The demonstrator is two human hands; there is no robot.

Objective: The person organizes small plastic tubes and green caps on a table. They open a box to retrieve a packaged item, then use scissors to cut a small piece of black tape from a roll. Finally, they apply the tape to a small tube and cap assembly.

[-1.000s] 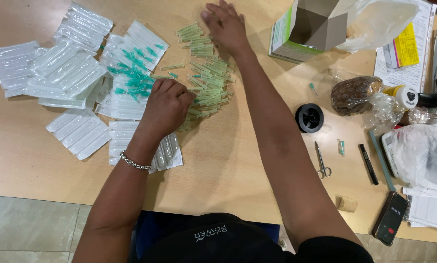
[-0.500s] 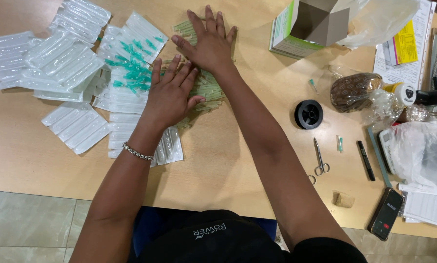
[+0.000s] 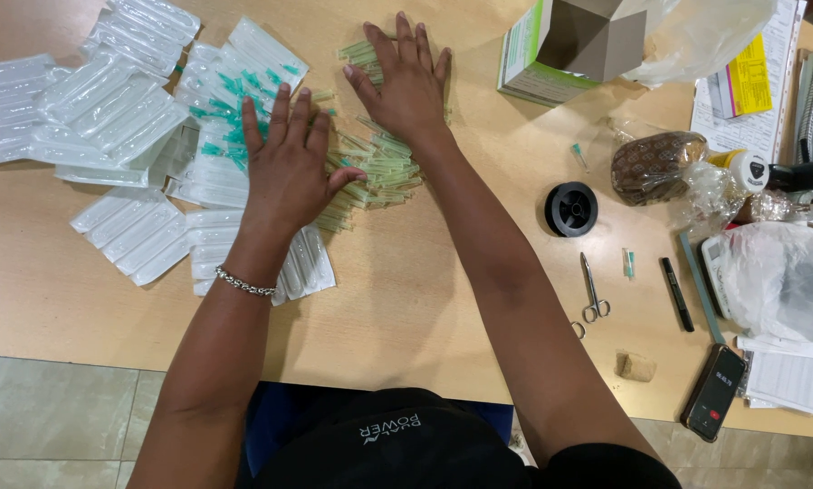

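My left hand (image 3: 289,158) lies flat with fingers spread, palm down on the left edge of a heap of small yellow-green capped needles (image 3: 379,167) and on clear blister packs with teal-tipped needles (image 3: 234,100). My right hand (image 3: 406,81) is also flat and spread, palm down on the upper part of the same heap. Neither hand grips anything. A bracelet circles my left wrist. More clear blister packs (image 3: 126,118) cover the wooden table (image 3: 397,299) to the left.
An open cardboard box (image 3: 560,50) stands at the top. To the right lie a black tape roll (image 3: 571,208), small scissors (image 3: 590,290), a black pen (image 3: 676,294), a phone (image 3: 714,391), plastic bags (image 3: 778,281) and papers. The table's near edge borders a tiled floor.
My left hand has opened from a fist and moved up onto the packs. My right hand slid down and left over the heap. Both now lie flat side by side.
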